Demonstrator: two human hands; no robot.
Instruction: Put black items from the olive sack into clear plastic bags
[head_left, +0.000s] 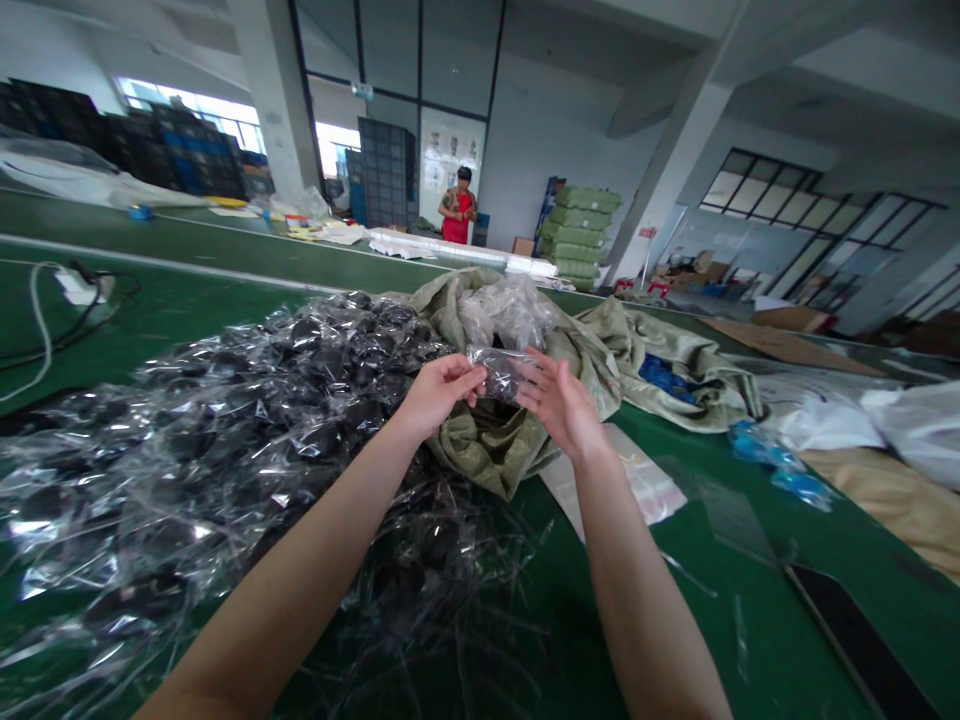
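Observation:
My left hand [447, 390] pinches the left end of a clear plastic bag [501, 372] with something dark inside. Against the bag's right end rest the fingers of my right hand [559, 402], stretched out and spread, with the thumb apart. Behind and below both hands lies an olive woven sack [491, 462], its mouth folded back and clear plastic bunched in it. A large heap of clear bags with dark round items [247, 430] spreads to the left, reaching close to my left hand. What exactly the dark contents are, I cannot make out.
On the green table [637, 620] a phone [855, 635] lies at the lower right. A second sack [675, 365] holds blue items, with blue pieces [780, 462] beside it. A power strip [82, 287] sits far left. Across the table stands a person [457, 208] near stacked green bales [579, 232].

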